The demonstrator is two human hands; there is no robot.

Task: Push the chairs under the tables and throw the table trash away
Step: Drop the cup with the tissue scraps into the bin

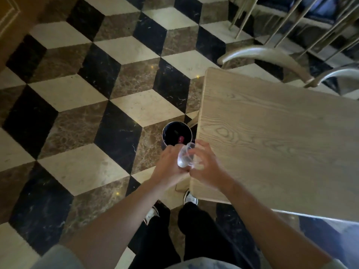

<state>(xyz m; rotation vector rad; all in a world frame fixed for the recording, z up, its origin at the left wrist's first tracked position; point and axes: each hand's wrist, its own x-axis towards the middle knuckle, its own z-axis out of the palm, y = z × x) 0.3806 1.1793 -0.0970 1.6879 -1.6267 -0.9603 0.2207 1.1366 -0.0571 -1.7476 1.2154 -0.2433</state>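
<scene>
A clear plastic cup (185,156) is held between both hands just above and in front of a round black trash bin (175,133) on the floor. My left hand (168,163) grips the cup from the left, and my right hand (204,165) closes on it from the right. Something red (181,139) lies inside the bin. The light wooden table (272,140) stands to the right, its corner near my right wrist. A chair with a curved metal back (272,57) sits at the table's far side.
The floor is a black, brown and cream cube-pattern marble (87,113), open to the left. More metal chair legs (291,22) crowd the upper right. My feet in white shoes (190,198) stand beside the table's near edge.
</scene>
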